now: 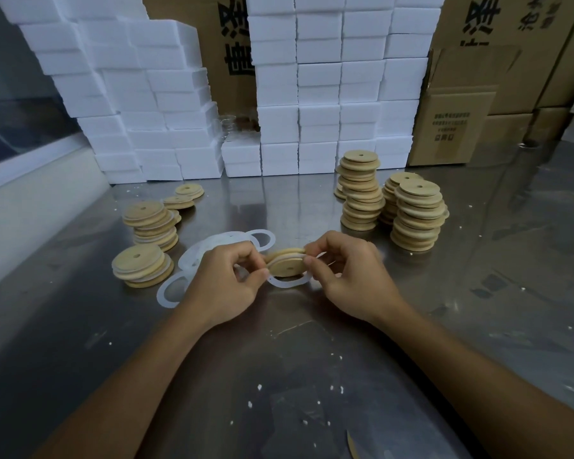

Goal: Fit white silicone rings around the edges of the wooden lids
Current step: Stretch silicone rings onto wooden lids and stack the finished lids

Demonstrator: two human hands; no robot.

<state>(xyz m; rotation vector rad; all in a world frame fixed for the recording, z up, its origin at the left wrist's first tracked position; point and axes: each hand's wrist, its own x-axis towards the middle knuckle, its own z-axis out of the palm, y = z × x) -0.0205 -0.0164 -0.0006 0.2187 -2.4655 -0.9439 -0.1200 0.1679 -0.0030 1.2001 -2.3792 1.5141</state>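
Mid-fit on one lid. Both hands are up just above the tabletop (279,342), working a single wooden lid (287,265) held between them, tilted so its face with the small centre hole looks toward the person. Left hand (222,276) pinches the left edge of the lid together with the white silicone ring (287,283); right hand (348,270) pinches the right edge, fingers (312,251) curled over the top rim. So both sets of fingers are clamped on the lid-and-ring pair, nothing released.

The ring looks seated along the upper edge, a pale band showing there, but the lower part hangs in a loose loop below the lid, not yet in place. Judgement: the step in hand is stretching the ring over the rim, roughly half done for this piece.

Next move likely calls for pulling the slack loop up and over the bottom edge while the top stays pinned, then running fingertips round to settle it evenly. The risk is the seated part popping off if the grip slackens.

Loose spare rings (226,243) lie on the tabletop behind the left hand. Short stacks to the left (143,265) show white bands, apparently finished. Taller stacks to the right (418,220) look bare, so plenty remains.
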